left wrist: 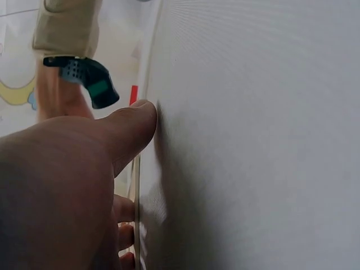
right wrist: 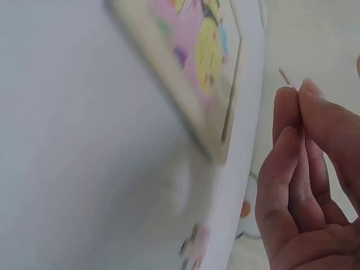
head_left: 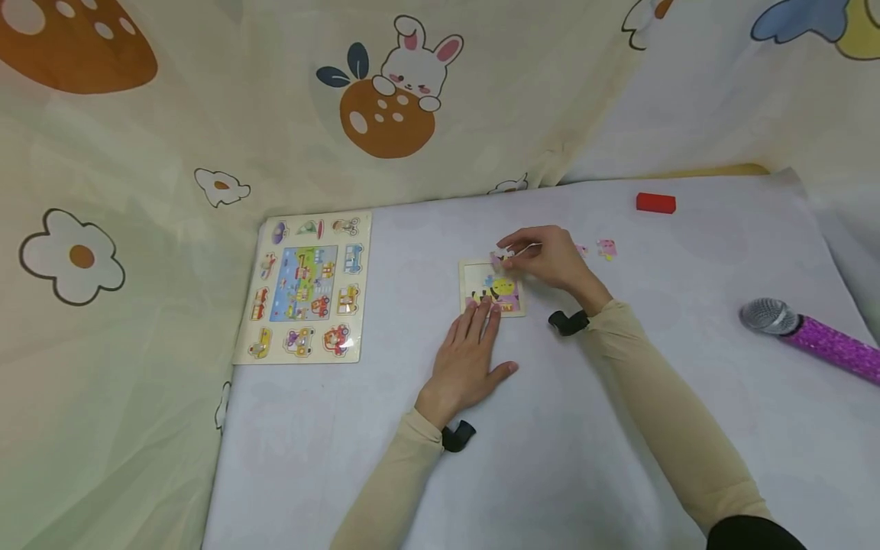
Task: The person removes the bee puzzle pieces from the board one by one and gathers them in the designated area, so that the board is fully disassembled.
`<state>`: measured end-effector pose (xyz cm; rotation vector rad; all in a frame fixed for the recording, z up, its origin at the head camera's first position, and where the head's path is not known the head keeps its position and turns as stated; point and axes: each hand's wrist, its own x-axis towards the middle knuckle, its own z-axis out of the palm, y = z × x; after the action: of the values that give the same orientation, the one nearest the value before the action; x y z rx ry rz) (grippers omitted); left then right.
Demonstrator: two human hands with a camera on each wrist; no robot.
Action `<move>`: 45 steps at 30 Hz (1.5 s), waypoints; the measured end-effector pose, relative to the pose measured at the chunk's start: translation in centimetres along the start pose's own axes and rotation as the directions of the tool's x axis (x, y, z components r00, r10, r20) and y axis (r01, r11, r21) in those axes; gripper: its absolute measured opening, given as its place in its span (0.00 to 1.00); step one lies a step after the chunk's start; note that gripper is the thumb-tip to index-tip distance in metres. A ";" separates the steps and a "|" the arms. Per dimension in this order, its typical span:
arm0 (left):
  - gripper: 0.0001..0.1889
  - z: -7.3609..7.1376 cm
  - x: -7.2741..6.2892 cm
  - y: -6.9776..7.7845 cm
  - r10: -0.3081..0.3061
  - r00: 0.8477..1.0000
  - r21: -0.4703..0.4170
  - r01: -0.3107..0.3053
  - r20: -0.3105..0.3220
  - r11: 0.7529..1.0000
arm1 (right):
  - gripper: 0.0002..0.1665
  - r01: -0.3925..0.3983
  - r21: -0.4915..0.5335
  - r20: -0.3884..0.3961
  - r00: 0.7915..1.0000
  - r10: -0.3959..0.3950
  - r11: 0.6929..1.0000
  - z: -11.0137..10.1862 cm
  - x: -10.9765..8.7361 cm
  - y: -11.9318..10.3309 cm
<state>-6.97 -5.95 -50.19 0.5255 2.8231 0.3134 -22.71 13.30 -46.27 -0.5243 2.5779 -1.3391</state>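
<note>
A small jigsaw tray (head_left: 525, 312) with a pale rim lies mid-table. Its lower part holds fitted pieces with a yellow character (head_left: 505, 287); the upper part shows bare board. My left hand (head_left: 467, 363) rests with extended fingers on the tray's lower edge, thumb out to the side. Above the tray's upper right corner, my right hand (head_left: 546, 258) pinches a puzzle piece (head_left: 499, 257) between thumb and fingers. In the right wrist view that piece (right wrist: 284, 76) is seen nearly edge-on, raised off the tray. Right of that hand lie loose puzzle pieces (head_left: 607, 249), one partly hidden by it.
A larger vehicle puzzle board (head_left: 364, 290) lies at the table's left edge. A red block (head_left: 656, 203) sits near the back edge. At the right is a microphone (head_left: 828, 347) with a glittery purple handle. A printed curtain (head_left: 275, 114) hangs behind.
</note>
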 end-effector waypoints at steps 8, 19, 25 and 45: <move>0.51 0.0 0.1 0.0 0.007 1.000 -0.002 -0.007 -0.007 1.000 | 0.19 -0.067 -0.051 -0.010 0.998 0.067 0.996 -2.2 -1.7 1.9; 0.50 -0.1 0.0 -0.1 0.009 1.000 -0.017 -0.009 -0.004 1.000 | 0.22 -0.146 -0.151 -0.001 0.989 0.148 0.978 -4.3 -4.2 4.2; 0.51 0.0 0.0 -0.1 0.003 1.000 -0.029 -0.003 0.008 1.000 | 0.25 -0.150 -0.216 0.034 0.986 0.161 0.965 -4.1 -4.6 4.8; 0.51 0.2 0.1 -0.2 0.008 1.000 -0.030 -0.007 0.001 1.000 | 0.22 -0.095 -0.248 0.004 0.995 0.099 0.964 -3.9 -4.2 4.6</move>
<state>-7.07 -6.04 -50.45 0.5297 2.8116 0.3567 -21.15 20.33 -47.74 -0.4378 2.7343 -0.9839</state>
